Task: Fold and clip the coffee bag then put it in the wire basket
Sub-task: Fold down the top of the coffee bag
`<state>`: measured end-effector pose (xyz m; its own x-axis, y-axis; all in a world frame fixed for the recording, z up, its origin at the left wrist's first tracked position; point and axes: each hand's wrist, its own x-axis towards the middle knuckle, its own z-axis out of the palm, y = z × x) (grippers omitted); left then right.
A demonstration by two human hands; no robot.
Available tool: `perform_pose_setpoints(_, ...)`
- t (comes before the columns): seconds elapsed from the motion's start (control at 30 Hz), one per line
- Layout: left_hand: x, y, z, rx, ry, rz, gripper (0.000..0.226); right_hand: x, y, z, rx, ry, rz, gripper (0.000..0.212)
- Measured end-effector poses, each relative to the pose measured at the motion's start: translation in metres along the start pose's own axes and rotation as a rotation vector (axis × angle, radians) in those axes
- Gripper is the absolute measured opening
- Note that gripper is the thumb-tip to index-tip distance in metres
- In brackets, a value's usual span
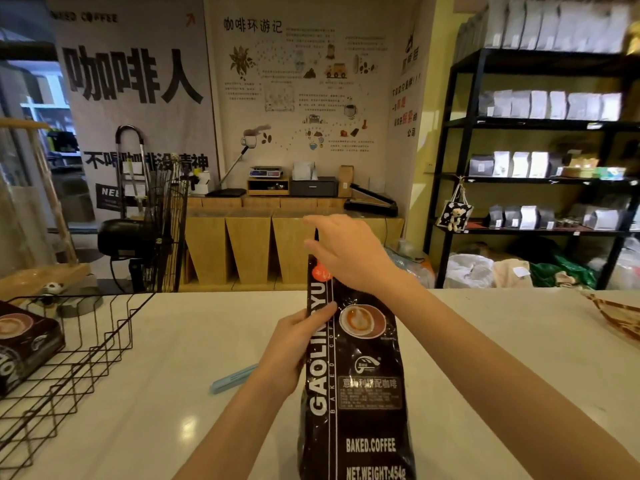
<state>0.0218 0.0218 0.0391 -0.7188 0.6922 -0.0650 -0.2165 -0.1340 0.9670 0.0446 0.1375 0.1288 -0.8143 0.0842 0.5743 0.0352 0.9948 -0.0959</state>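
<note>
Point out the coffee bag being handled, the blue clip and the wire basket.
coffee bag [363, 386]: head view, front panel's middle.
blue clip [230, 380]: head view, visible bar left of the wrist.
wire basket [114, 336]: head view, right side wall.

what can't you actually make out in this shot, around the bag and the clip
- Top edge of the coffee bag, head view: covered by the right hand, so any fold is hidden.
- Blue clip: partly behind the left hand.
- Bag bottom: cut off by the frame.
- Wire basket: cropped at left.
</note>
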Motion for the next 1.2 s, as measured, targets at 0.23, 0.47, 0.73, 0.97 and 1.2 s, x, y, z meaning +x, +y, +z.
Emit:
perform_pose_setpoints(0.23,0.011,0.006,0.000,-0.061,0.028,-0.006,0.036,-0.065,0.038,0.015,0.862,0.235,0.582,0.073)
perform_pose_setpoints(0.47,0.013,0.007,0.006,-0.040,0.111,0.071,0.027,-0.095,0.040,0.036,1.449,-0.156,0.802,0.033)
perform_pose_setpoints(0.73,0.013,0.007,0.007,-0.180,0.060,-0.045,0.033,-0.098,0.041,0.042,1.454,-0.032,0.740,0.022)
perform_pose_setpoints(0.97,0.011,0.005,0.007,-0.162,0.074,0.009,0.031,-0.098,0.041,0.041,1.467,-0.041,0.700,0.020)
perform_pose_setpoints(1.2,0.012,0.017,0.012,0.374,0.221,0.362,0.088,-0.095,0.045,0.038,1.456,-0.068,0.788,0.033)
